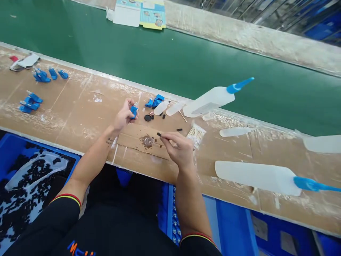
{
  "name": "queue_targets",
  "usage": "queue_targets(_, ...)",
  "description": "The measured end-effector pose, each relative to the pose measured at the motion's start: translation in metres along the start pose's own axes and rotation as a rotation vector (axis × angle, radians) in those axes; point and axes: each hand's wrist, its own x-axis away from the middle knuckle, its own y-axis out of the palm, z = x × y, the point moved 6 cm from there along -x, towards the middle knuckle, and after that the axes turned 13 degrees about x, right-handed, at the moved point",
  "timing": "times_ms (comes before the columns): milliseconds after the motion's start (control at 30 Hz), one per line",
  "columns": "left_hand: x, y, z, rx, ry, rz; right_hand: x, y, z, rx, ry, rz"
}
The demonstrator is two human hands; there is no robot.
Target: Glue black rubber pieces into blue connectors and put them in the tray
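My left hand (125, 116) is closed around a small blue plastic part (133, 111) above the cardboard-covered bench. Between thumb and forefinger, my right hand (179, 145) pinches a small black piece (159, 134). Below and between the hands, a small clear puddle (148, 141) sits in a brown-stained patch of a cardboard sheet (130, 140). A round black cap (147, 117) lies just right of my left hand, with several small black pieces (179, 129) scattered beyond. More blue parts (159, 100) stand behind them.
White bottles with blue nozzles (209, 101) (257, 174) lie on the right. A bag of cotton swabs (196, 135) is beside my right hand. More blue parts (30, 103) sit at left. A green belt (186, 64) runs behind; a blue bin (39, 177) holds black pieces.
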Motion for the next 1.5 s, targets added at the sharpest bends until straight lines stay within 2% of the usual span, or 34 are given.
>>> queue_targets(133,-0.004,-0.001,-0.003,-0.159,0.01,0.0,0.023,0.011,-0.004,0.017,-0.087,-0.127)
queue_targets(300,-0.004,0.003,0.005,-0.344,0.131,-0.04,0.017,0.017,-0.013,0.09,-0.217,-0.163)
queue_targets(633,-0.005,0.0,0.006,-0.304,0.147,-0.027,0.017,0.016,-0.017,0.101,-0.239,-0.229)
queue_targets(700,-0.005,0.0,0.006,-0.295,0.144,-0.019,0.013,0.01,-0.016,0.065,-0.208,-0.22)
queue_targets(767,-0.004,0.001,0.005,-0.286,0.141,-0.031,0.004,-0.001,-0.011,0.005,-0.112,-0.142)
queue_targets(900,0.0,0.01,0.001,-0.296,0.11,-0.138,-0.021,-0.012,0.012,-0.314,0.214,0.075)
queue_targets(1000,0.003,0.018,-0.003,-0.311,0.079,-0.215,-0.036,0.005,0.024,-0.605,0.384,0.151)
queue_targets(1100,0.007,0.023,-0.007,-0.341,0.038,-0.279,-0.043,0.028,0.027,-0.78,0.461,0.118)
queue_targets(1200,0.01,0.028,-0.008,-0.355,0.021,-0.33,-0.044,0.04,0.025,-0.853,0.476,0.085)
queue_targets(1333,0.011,0.031,-0.008,-0.356,0.019,-0.351,-0.043,0.041,0.021,-0.822,0.428,0.058)
queue_targets(1400,0.011,0.031,-0.009,-0.363,0.01,-0.355,-0.043,0.038,0.017,-0.751,0.374,0.049)
queue_targets(1500,0.01,0.031,-0.009,-0.372,0.011,-0.353,-0.046,0.028,0.004,-0.618,0.218,0.06)
